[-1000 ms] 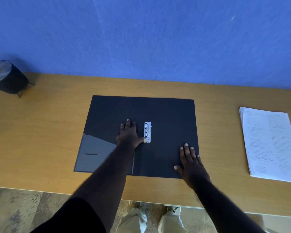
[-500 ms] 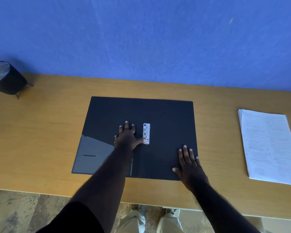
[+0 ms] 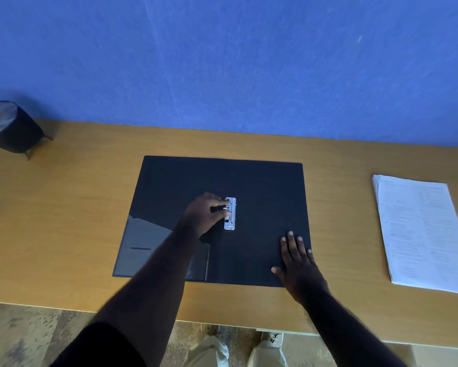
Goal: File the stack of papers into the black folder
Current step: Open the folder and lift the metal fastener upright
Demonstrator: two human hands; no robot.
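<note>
The black folder [image 3: 264, 186] lies open and flat in the middle of the wooden desk [image 3: 71, 207]. A silver metal clip [image 3: 230, 221] sits at its spine. My left hand [image 3: 205, 214] is curled at the clip's left side, fingers pinched on the clip's small lever. My right hand [image 3: 298, 258] rests flat with fingers spread on the folder's right front corner. The stack of printed white papers [image 3: 423, 234] lies on the desk far to the right, apart from both hands.
A dark round bin with a shiny liner [image 3: 8, 125] stands at the desk's back left corner. A blue wall [image 3: 235, 62] runs behind the desk. The desk's front edge is close to my body, with my shoes visible below it.
My left hand has gone from lying flat beside the clip to curling its fingers onto the clip's lever. The right hand has stayed flat on the folder's corner.
</note>
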